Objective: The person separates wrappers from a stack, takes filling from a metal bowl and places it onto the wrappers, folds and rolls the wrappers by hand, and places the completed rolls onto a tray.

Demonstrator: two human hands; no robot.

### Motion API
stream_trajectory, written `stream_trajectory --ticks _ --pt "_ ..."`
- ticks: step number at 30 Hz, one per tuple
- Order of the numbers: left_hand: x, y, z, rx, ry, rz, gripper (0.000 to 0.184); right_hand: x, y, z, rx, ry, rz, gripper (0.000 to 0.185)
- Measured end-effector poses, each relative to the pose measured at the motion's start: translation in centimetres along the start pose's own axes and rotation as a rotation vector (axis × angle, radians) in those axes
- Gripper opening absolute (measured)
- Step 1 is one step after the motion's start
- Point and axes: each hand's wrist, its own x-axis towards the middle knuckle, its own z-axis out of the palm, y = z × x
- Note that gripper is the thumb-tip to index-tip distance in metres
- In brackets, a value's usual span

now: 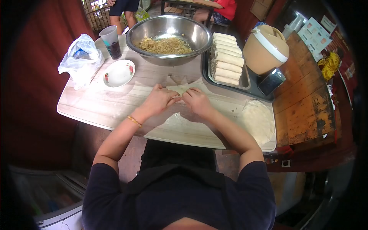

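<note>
Both my hands meet over a thin pale wrapper (177, 87) on the light wood-look table (92, 109). My left hand (159, 100), a yellow bead bracelet on its wrist, has curled fingers pressed on the wrapper's near edge. Close beside it, my right hand (197, 101) pinches the same edge. Whatever lies inside the fold is hidden by my fingers. Beyond them stands a large steel bowl (168, 59) with shredded noodle-like filling (166, 45). Rolled pale wraps (228, 59) are stacked on a tray to the right. A pile of round wrappers (257, 120) lies at the right front.
At the left are a white plastic bag (81, 61), a cup of dark liquid (111, 43) and a flowered dish (119, 73). A tan jug (264, 50) and a dark glass (271, 81) stand at the right. Two people are in the background.
</note>
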Motion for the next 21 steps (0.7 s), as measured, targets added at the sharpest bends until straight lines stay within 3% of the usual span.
stream_trajectory --ticks 3,6,7,9,13,16,18,19,21 --pt "0.3 -0.9 1.2 -0.100 0.132 -0.015 0.023 0.4 0.9 0.8 0.097 0.062 0.072 0.014" --pt "1.1 -1.8 1.8 -0.146 0.023 -0.160 0.023 0.8 1.5 1.3 0.222 0.087 0.165 0.012" --pt "1.1 -2.0 1.9 -0.147 0.021 -0.161 0.023 0.8 1.7 1.3 0.266 0.057 0.191 0.013" --pt "1.1 -2.3 2.2 -0.575 -0.030 -0.354 0.027 0.8 2.1 1.5 0.310 0.025 0.221 0.015" --pt "1.2 -3.7 3.8 -0.693 0.004 -0.396 0.030 1.3 3.4 1.7 0.447 -0.240 0.419 0.021" --pt "1.7 -2.7 2.9 -0.642 0.029 -0.397 0.028 1.5 3.8 1.7 0.465 -0.345 0.473 0.022" --pt "1.7 -0.8 1.9 -0.221 0.133 -0.266 0.027 1.6 4.0 1.9 0.447 -0.354 0.457 0.021" --pt "1.5 0.2 1.6 -0.220 0.137 -0.267 0.027 1.5 4.2 2.2 0.468 -0.366 0.457 0.021" --pt "0.9 2.0 1.1 0.266 0.335 0.018 0.033 1.2 4.8 2.9 0.487 -0.377 0.456 0.022"
